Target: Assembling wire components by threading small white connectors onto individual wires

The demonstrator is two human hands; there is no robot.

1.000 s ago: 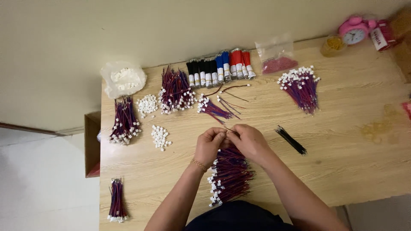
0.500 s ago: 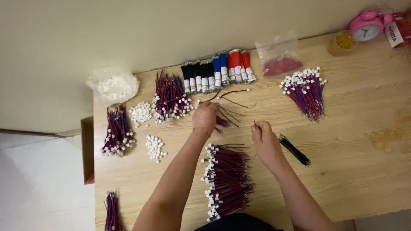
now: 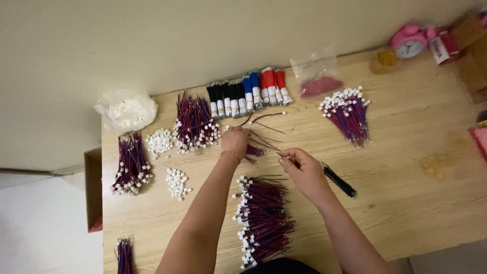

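Left hand (image 3: 235, 140) down on loose red-black wires (image 3: 258, 148), fingers closed on few. Right hand (image 3: 303, 170) just right of them, pinching single wire (image 3: 280, 155). Big finished pile (image 3: 264, 218) below (white plugs fitted); loose wires left.

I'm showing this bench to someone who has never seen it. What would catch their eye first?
Probably the big heap of red-and-dark wire leads with white plugs at the table's near edge, between the person's forearms. Next, the left hand reaching into a small loose wire bunch at mid-table while the right hand pinches a single wire. Along the far edge, the row of black, blue and red bundles stands out, with a pink alarm clock at the far right corner.
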